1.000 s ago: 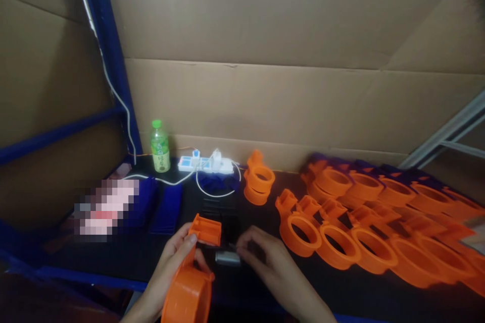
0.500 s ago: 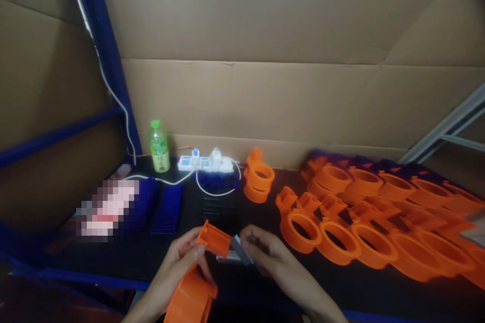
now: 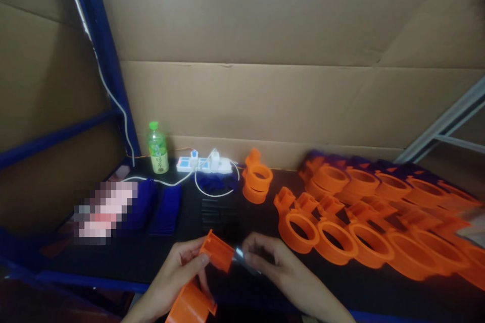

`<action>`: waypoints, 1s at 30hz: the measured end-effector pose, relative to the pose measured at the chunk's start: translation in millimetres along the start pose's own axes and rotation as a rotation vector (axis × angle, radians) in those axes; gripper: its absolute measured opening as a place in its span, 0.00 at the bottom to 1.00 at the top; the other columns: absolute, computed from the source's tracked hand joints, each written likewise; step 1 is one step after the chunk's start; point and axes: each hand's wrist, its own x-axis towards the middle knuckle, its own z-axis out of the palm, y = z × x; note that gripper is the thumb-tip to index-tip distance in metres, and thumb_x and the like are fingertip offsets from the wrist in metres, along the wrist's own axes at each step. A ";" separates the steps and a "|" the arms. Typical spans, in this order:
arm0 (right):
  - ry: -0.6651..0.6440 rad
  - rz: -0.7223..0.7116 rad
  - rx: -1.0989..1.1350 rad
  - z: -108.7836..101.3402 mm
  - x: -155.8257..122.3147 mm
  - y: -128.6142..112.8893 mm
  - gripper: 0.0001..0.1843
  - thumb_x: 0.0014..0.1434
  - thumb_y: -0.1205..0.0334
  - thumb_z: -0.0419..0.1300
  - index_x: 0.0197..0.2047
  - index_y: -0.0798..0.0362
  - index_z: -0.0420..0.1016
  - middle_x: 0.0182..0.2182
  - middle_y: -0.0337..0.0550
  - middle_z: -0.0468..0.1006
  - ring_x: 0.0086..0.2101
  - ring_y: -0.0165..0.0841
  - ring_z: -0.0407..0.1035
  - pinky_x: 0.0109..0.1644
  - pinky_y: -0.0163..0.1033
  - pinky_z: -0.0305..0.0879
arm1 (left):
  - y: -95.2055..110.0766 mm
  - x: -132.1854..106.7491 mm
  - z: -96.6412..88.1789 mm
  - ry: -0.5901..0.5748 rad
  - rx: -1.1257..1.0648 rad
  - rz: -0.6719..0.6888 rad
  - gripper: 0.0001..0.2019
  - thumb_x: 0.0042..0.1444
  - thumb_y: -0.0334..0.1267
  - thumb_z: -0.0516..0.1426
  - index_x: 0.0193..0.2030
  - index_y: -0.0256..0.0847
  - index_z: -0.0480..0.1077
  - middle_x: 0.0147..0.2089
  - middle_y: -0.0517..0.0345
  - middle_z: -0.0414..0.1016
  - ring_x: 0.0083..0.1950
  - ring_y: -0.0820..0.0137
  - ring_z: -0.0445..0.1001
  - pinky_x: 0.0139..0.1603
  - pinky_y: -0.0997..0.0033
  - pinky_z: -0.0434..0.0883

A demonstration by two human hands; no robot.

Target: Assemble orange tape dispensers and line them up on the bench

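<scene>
My left hand (image 3: 178, 272) grips an orange plastic ring part (image 3: 206, 272) near the bottom edge, its boxy socket end tilted up and to the right. My right hand (image 3: 275, 270) pinches a small grey metal piece (image 3: 242, 256) whose tip sits at the mouth of that socket. Both hands hover just above the black tabletop (image 3: 125, 257), close to its front edge.
Rows of orange ring parts (image 3: 373, 212) cover the right of the table, with a small stack (image 3: 256, 181) at the back. A green bottle (image 3: 158, 149), a white power strip (image 3: 204, 164) with cable, blue pieces (image 3: 166, 209) and black pieces (image 3: 217, 214) lie left. Cardboard walls stand behind.
My left hand tilted the orange part so its socket faces right. My right hand lifted the grey piece and brought it to the socket's opening.
</scene>
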 end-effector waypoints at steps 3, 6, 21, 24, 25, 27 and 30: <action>0.009 0.011 -0.010 -1.0 0.4 2.0 0.15 0.64 0.51 0.56 0.35 0.55 0.70 0.30 0.38 0.69 0.33 0.29 0.61 0.37 0.33 0.59 | 0.9 -0.2 0.0 0.003 0.029 0.004 0.22 0.61 0.46 0.57 0.55 0.32 0.73 0.21 0.51 0.80 0.22 0.67 0.76 0.26 0.74 0.66; 0.012 0.017 -0.055 -1.2 0.6 2.6 0.14 0.63 0.52 0.57 0.35 0.55 0.71 0.29 0.37 0.69 0.32 0.29 0.61 0.37 0.33 0.59 | -8.1 1.5 -2.7 -0.012 0.047 0.002 0.23 0.60 0.47 0.58 0.56 0.33 0.73 0.23 0.51 0.81 0.23 0.66 0.77 0.26 0.74 0.66; 0.058 -0.014 -0.068 16.6 12.5 12.2 0.11 0.62 0.55 0.58 0.35 0.55 0.71 0.27 0.36 0.70 0.30 0.28 0.62 0.35 0.32 0.57 | -18.8 8.2 -4.3 -0.097 0.104 -0.001 0.22 0.58 0.46 0.61 0.57 0.38 0.74 0.29 0.52 0.81 0.21 0.68 0.77 0.21 0.74 0.69; 0.069 -0.031 -0.038 22.7 15.9 13.8 0.11 0.62 0.55 0.58 0.34 0.55 0.70 0.27 0.36 0.70 0.30 0.28 0.62 0.34 0.32 0.58 | -19.1 9.4 -3.8 -0.128 0.123 -0.032 0.22 0.57 0.46 0.61 0.55 0.39 0.75 0.33 0.52 0.80 0.22 0.70 0.75 0.22 0.73 0.71; 0.076 -0.034 -0.028 24.9 17.0 14.0 0.11 0.62 0.55 0.58 0.34 0.55 0.70 0.27 0.36 0.70 0.30 0.28 0.62 0.34 0.32 0.58 | -18.8 9.4 -3.5 -0.137 0.127 -0.040 0.21 0.57 0.46 0.61 0.55 0.39 0.75 0.34 0.51 0.80 0.22 0.71 0.74 0.23 0.73 0.71; 0.092 -0.034 -0.018 29.0 18.5 14.5 0.12 0.62 0.54 0.58 0.33 0.55 0.70 0.27 0.36 0.70 0.29 0.28 0.62 0.34 0.32 0.58 | -17.8 9.0 -2.5 -0.148 0.130 -0.044 0.21 0.57 0.47 0.61 0.54 0.39 0.76 0.34 0.52 0.79 0.22 0.71 0.73 0.23 0.73 0.72; 0.095 -0.046 -0.042 32.6 19.4 15.2 0.12 0.62 0.55 0.58 0.34 0.55 0.69 0.27 0.36 0.69 0.29 0.28 0.62 0.33 0.31 0.58 | -17.6 8.7 -1.5 -0.147 0.121 -0.036 0.20 0.58 0.46 0.60 0.54 0.39 0.76 0.33 0.52 0.79 0.22 0.71 0.73 0.24 0.74 0.72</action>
